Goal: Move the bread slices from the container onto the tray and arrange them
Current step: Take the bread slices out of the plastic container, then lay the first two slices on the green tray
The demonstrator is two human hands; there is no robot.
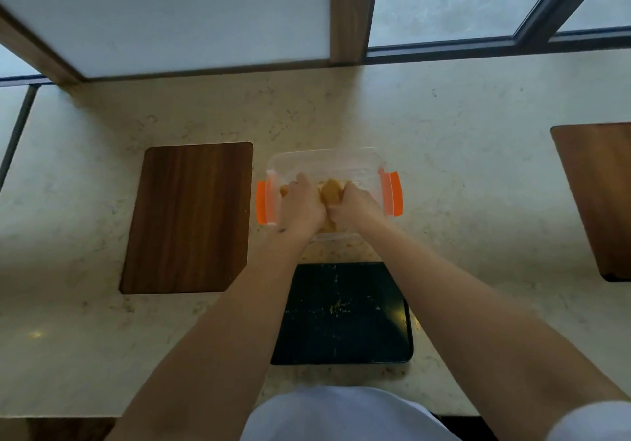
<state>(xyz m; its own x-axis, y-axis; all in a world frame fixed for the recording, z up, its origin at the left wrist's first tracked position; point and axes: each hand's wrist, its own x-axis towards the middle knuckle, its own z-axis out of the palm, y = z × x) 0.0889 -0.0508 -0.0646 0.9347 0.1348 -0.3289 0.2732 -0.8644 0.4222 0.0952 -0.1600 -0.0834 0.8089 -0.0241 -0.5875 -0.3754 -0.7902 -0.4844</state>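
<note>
A clear plastic container with orange side clips stands on the counter beyond a black tray. Golden-brown bread slices lie inside it, mostly hidden by my hands. My left hand reaches into the left half of the container and my right hand into the right half. Both hands have their fingers curled around the bread between them. The tray holds only scattered crumbs.
A dark wooden board lies left of the container, and another wooden board sits at the far right edge. The pale stone counter runs back to a window ledge. Crumbs dot the counter around the tray.
</note>
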